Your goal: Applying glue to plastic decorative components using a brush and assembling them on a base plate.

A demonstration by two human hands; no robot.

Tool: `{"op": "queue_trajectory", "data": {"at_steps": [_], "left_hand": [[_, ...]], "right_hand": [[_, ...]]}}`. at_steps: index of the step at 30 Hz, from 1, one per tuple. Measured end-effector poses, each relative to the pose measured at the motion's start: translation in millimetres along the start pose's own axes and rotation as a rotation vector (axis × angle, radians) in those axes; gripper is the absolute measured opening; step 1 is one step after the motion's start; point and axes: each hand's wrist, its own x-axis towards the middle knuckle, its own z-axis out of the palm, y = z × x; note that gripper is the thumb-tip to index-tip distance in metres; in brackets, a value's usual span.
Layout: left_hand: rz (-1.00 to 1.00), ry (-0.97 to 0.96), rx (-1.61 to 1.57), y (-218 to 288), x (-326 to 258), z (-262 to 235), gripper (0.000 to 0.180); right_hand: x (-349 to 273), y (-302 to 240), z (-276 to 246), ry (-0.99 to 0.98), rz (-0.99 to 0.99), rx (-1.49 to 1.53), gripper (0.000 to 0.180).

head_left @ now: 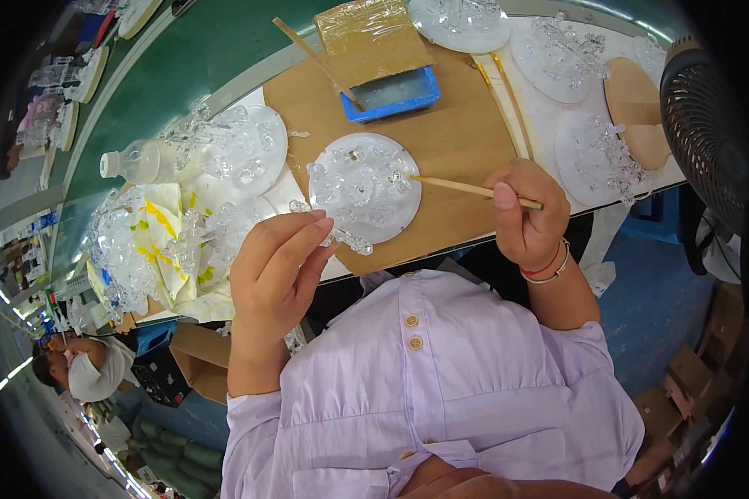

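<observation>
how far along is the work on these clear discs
Done, it seems: several discs at the far right already carry clear pieces. In hand: right hand holds a stick to the centre disc; left hand holds a piece. Left: a loose pile.

The clear pieces on the round plate [366, 187] blur into one glassy heap, so their shapes can't be told apart. The left hand [275, 270] covers most of the small clear piece [351, 242] at its fingers [308, 229]. The right hand [526, 212] hides the middle of the wooden stick [453, 186]. The black fan [707, 125] is cut off at the dark rim.
</observation>
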Motion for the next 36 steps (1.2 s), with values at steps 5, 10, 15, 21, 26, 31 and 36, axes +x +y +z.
{"op": "queue_trajectory", "data": {"at_steps": [5, 10, 15, 21, 26, 31, 36], "left_hand": [[-0.003, 0.000, -0.005, -0.3, -0.3, 1.2, 0.034], [-0.018, 0.003, -0.005, -0.5, -2.0, 0.9, 0.035], [-0.013, -0.009, 0.010, -0.2, -0.7, 0.2, 0.036], [-0.017, -0.014, 0.016, 0.5, -0.5, 0.8, 0.036], [-0.013, -0.017, 0.026, 0.2, -1.1, 0.6, 0.036], [-0.020, -0.010, 0.014, -0.8, -2.2, 1.8, 0.035], [-0.027, -0.007, 0.020, 1.7, -2.0, 1.3, 0.035]], "right_hand": [[6.1, 4.4, 5.4, 0.027, -0.041, -0.025, 0.007], [2.7, 0.2, 1.3, -0.021, -0.026, -0.051, 0.005], [3.4, -3.2, 1.8, 0.023, -0.006, 0.002, 0.004], [3.7, 1.0, 1.9, -0.007, -0.052, -0.073, 0.007], [-1.5, -7.5, -3.8, -0.024, -0.067, -0.043, 0.009], [-3.2, -6.2, -0.9, -0.004, -0.076, -0.044, 0.009], [-10.6, -14.7, -2.4, -0.013, -0.085, -0.024, 0.009]]}}
